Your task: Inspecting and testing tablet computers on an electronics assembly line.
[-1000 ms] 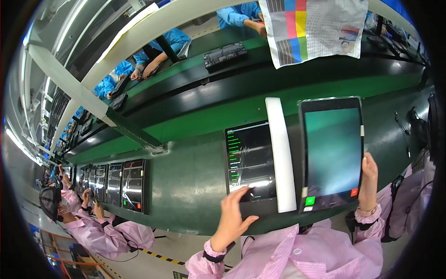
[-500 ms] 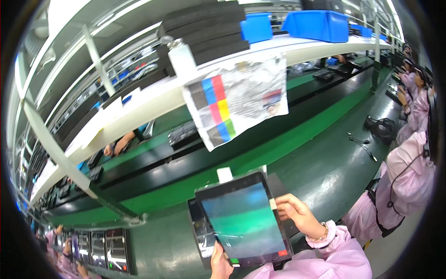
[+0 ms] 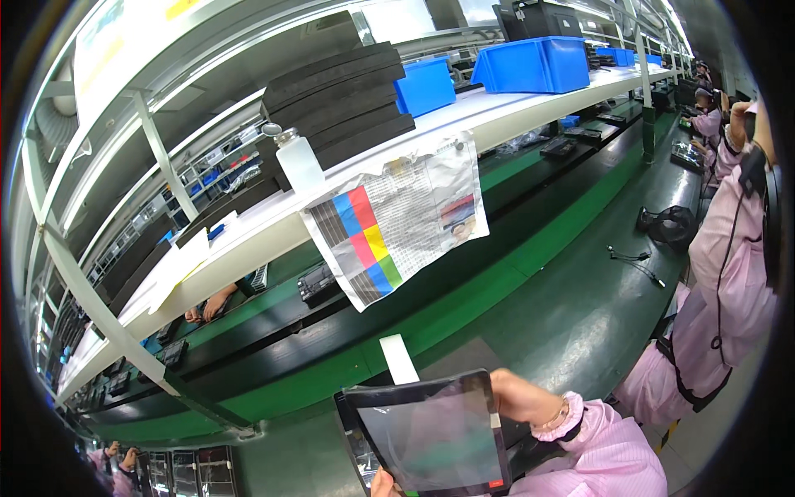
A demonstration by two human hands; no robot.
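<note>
A black-framed tablet (image 3: 435, 435) is held up at the lower middle, its screen a dull grey. My left hand (image 3: 383, 484), mostly cut off by the lower edge, grips the tablet's lower left side. Against the upper right side of the tablet is my right hand (image 3: 525, 399); its fingers curl behind the frame and are partly hidden. Behind the tablet's left edge shows another dark, glossy panel (image 3: 361, 451). A white strip (image 3: 398, 359) sticks out above the tablet's top edge.
Beyond the green bench (image 3: 571, 286) runs a dark conveyor track. A printed colour sheet (image 3: 406, 219) hangs from a white shelf bearing a bottle (image 3: 299, 161), black foam blocks (image 3: 335, 108) and blue bins (image 3: 534, 66). Panels (image 3: 186, 472) lie lower left; cables (image 3: 636, 261) and co-workers are at right.
The tablet's screen has gone from a bright blue-green picture to grey. My right hand has moved from beside the right edge to around the upper right side. The view has shifted; the tablet appears lower.
</note>
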